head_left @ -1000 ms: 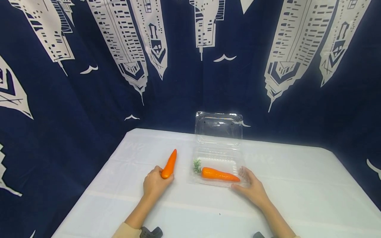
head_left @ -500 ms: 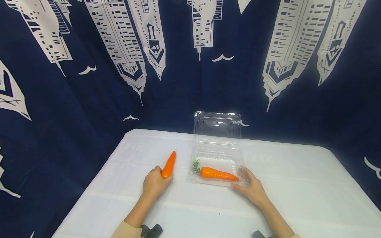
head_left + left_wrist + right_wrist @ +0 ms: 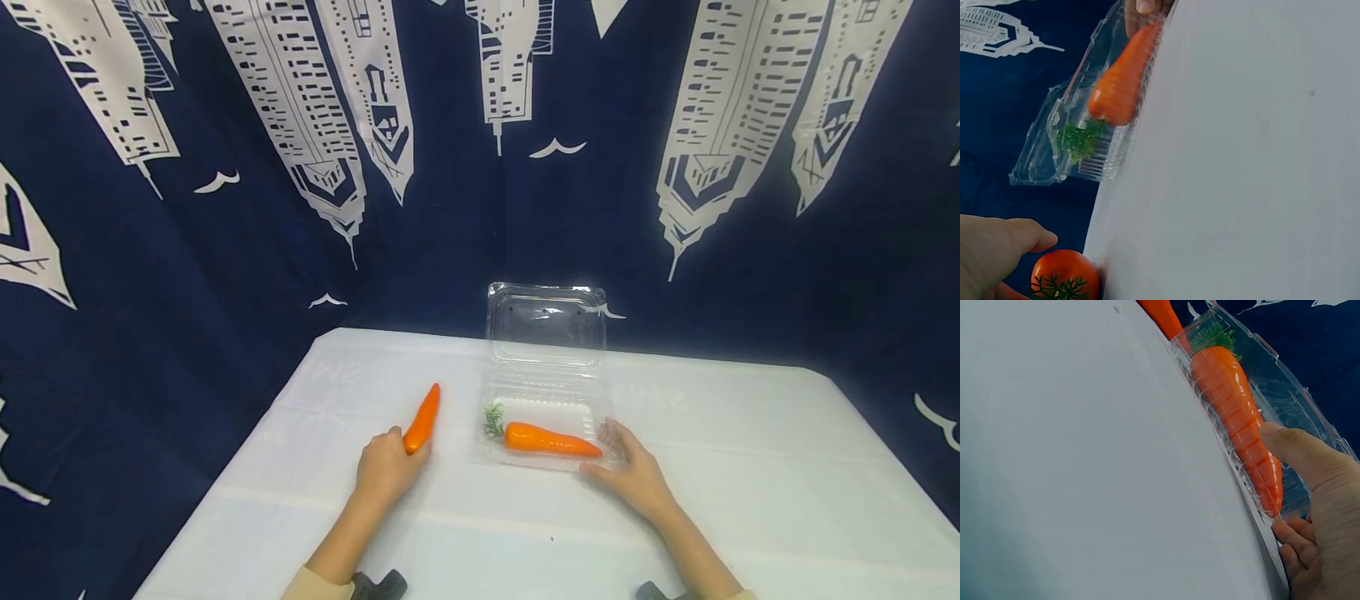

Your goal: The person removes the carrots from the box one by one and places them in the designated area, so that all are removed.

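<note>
Head view: the box (image 3: 553, 408) sits on the white table (image 3: 525, 533) with its lid (image 3: 546, 321) up at the back, boxed carrot (image 3: 551, 439) lying inside, greens (image 3: 493, 419) toward the box's left end. Left of the box, the left hand (image 3: 388, 468) has fingers and thumb wrapped round a loose carrot (image 3: 422, 419)'s thick end. The right hand (image 3: 636, 477) grips the box's right end, thumb and fingers spread apart around it. Left wrist view: thumb's right by the loose carrot's leafy end, other fingers mostly hidden, can't really tell there. Right wrist view: thumb's over the box by the boxed carrot, fingers bent at the box's end.
</note>
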The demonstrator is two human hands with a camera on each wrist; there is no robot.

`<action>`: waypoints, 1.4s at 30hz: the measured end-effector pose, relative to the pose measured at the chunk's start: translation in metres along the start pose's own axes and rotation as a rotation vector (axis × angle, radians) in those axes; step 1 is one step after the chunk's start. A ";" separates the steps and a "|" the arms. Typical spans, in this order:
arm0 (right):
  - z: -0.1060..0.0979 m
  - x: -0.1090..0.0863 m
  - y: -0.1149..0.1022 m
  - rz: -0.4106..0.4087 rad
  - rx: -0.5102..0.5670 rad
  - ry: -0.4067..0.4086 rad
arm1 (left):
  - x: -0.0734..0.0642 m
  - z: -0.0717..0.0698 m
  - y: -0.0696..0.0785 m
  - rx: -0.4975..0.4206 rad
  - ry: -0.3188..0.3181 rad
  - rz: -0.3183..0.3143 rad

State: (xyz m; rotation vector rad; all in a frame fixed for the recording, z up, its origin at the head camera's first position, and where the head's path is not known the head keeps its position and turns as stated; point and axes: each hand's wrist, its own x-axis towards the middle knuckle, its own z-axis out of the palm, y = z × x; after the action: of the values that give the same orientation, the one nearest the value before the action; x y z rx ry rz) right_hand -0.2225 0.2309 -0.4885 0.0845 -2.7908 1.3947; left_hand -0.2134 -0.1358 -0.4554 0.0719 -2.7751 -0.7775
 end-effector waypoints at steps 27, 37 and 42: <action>-0.001 -0.002 0.000 -0.002 0.005 -0.004 | 0.032 0.001 0.065 -0.005 -0.181 0.507; -0.001 -0.001 0.001 -0.014 0.014 0.000 | 0.051 0.023 0.085 -0.054 -0.294 0.525; -0.001 0.000 0.001 -0.009 0.012 -0.002 | 0.056 0.034 0.089 -0.073 -0.346 0.512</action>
State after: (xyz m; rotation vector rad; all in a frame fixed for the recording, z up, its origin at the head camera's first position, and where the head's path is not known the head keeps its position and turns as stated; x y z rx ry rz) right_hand -0.2222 0.2320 -0.4888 0.0986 -2.7803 1.4106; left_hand -0.2743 -0.0495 -0.4243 -0.8242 -2.8615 -0.8037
